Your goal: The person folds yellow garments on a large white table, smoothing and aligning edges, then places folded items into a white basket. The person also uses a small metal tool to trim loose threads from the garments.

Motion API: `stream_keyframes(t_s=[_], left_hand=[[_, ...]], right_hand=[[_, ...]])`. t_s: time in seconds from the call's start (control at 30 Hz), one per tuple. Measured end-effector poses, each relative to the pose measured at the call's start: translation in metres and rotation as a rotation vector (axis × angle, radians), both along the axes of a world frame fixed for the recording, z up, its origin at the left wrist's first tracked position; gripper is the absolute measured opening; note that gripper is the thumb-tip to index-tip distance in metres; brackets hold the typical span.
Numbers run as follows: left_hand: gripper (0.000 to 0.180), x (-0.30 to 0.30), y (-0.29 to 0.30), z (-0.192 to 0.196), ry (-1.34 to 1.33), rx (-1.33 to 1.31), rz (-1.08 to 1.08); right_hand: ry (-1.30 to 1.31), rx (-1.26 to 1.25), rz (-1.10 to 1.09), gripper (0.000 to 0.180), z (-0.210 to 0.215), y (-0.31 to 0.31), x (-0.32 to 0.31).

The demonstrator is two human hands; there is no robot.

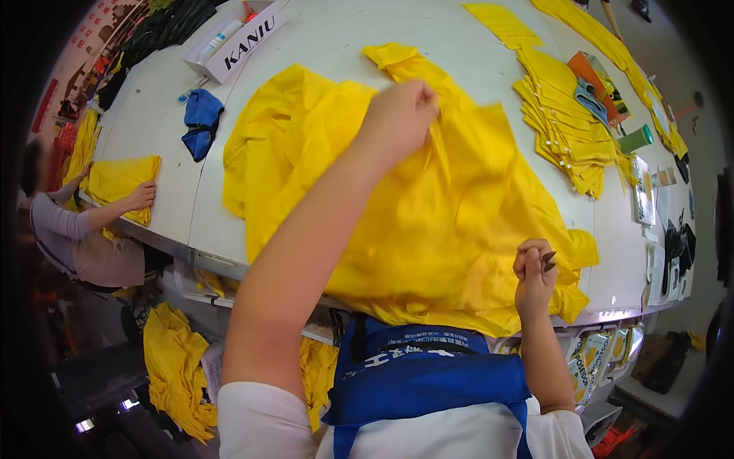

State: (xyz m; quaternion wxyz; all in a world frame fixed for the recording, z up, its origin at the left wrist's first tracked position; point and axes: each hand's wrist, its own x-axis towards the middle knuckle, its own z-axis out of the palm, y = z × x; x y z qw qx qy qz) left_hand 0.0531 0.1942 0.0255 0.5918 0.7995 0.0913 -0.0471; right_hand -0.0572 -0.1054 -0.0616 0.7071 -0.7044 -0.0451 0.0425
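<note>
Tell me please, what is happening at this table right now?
A person stands at a white table with a yellow garment spread on it. The left hand pinches a fold of the garment, and the right hand holds a small dark tool at its near edge. A stack of folded yellow pieces lies to the right.

White worktable point(329, 38), white cardboard box point(233, 38) at its far left edge, crumpled blue cloth point(201, 122) near it, stack of folded yellow pieces point(562, 126) at right, green cylindrical container point(636, 139) beside the stack, co-worker's hand point(141, 195) on another yellow cloth point(115, 180), yellow fabric heap point(172, 359) on the floor.
</note>
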Motion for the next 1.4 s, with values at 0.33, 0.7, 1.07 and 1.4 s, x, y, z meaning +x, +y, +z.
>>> stream_keyframes(t_s=[0.33, 0.7, 1.07, 1.4], left_hand=[[0.011, -0.162, 0.002, -0.084, -0.712, 0.298, -0.052], [0.062, -0.205, 0.027, -0.126, 0.083, 0.847, -0.163], [0.030, -0.099, 0.105, -0.155, -0.332, 1.170, -0.410], [0.009, -0.056, 0.028, 0.088, -0.215, 1.094, -0.563]], right_hand=[[-0.421, -0.660, 0.274, 0.023, -0.020, 0.028, -0.040], [-0.839, -1.048, 0.869, 0.017, -0.059, 0.099, -0.038], [-0.940, -1.114, 0.748, 0.048, -0.046, 0.091, -0.015], [-0.621, -0.320, 0.475, 0.028, 0.032, 0.068, 0.008]])
